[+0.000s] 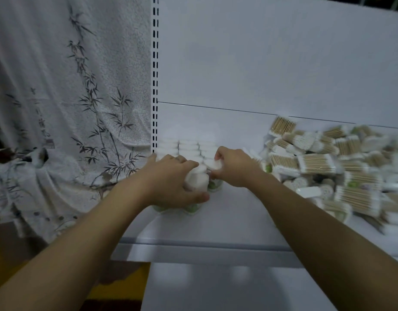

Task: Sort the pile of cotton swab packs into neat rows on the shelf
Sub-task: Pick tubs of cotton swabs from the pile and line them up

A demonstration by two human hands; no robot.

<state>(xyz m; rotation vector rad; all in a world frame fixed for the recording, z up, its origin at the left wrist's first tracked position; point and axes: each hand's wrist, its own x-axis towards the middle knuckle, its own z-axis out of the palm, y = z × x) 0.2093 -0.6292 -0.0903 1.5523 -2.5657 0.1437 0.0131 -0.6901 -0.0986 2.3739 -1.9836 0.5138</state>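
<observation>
Upright cotton swab packs stand in rows (189, 147) at the back left corner of the white shelf (227, 218), their white tips facing up. My left hand (171, 178) grips an upright pack (196, 178) at the front of these rows, thumb below it. My right hand (234, 166) pinches the white top of a neighbouring pack (213, 164) just to the right. A loose pile of swab packs (332, 162) with wooden sticks lies on the right of the shelf.
A white cloth printed with bamboo (70, 108) hangs left of the slotted shelf upright (155, 75). The white back panel (272, 63) rises behind the shelf. A yellow and brown surface (124, 286) sits below at the left.
</observation>
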